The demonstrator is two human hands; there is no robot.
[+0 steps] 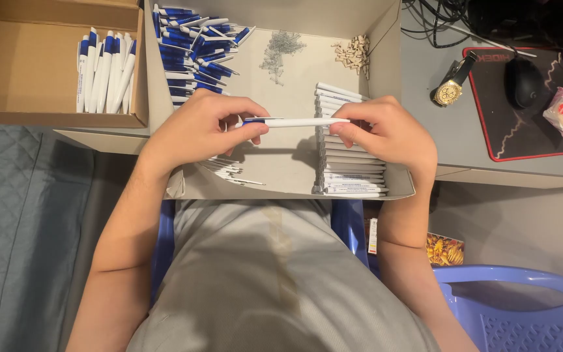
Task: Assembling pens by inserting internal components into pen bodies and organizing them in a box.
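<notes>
One white pen (294, 122) with blue tip, held level above the open cardboard box (386, 39), long axis running left to right between both hands, each equally close. Left hand (200, 127) pinching the blue end with thumb and fingers closed on it; right hand (386, 133) pinching the white end likewise. Below in the box: blue clip parts (190, 52), a heap too many to count; white barrels (350, 163), stacked, roughly a dozen or more; small springs (278, 49), a cluster; refills (229, 171), a handful. Second box (8, 65) at left: about eight finished pens (104, 68). On the worktop (451, 137): one wristwatch (452, 88), one mouse (524, 81)
</notes>
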